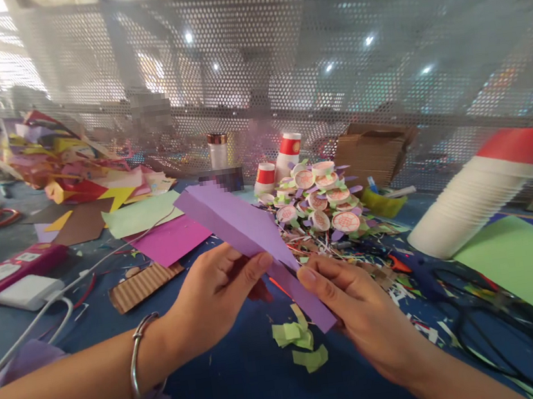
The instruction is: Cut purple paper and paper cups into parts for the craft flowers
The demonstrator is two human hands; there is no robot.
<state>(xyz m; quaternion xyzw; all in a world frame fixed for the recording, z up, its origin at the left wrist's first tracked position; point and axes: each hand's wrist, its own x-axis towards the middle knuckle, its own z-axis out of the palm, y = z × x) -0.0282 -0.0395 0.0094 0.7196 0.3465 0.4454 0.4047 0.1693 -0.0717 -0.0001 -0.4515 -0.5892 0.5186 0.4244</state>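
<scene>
Both my hands hold a folded purple paper strip (240, 225) above a blue table (231, 385). My left hand (215, 296) pinches its middle from the left, thumb on top, with a metal bangle on the wrist. My right hand (358, 311) grips the lower end, thumb pressed on the paper. The paper slants up and to the left, away from me. Small green paper scraps (300, 344) lie on the table just below my hands.
A pile of round paper-cup flower pieces (322, 202) sits behind the hands. Stacked paper cups (479, 189) lie on their side at right beside a green sheet (531, 264). Coloured paper piles (72, 165), a magenta sheet (174, 240), a white charger (28, 292) and scissors (415, 268) surround them.
</scene>
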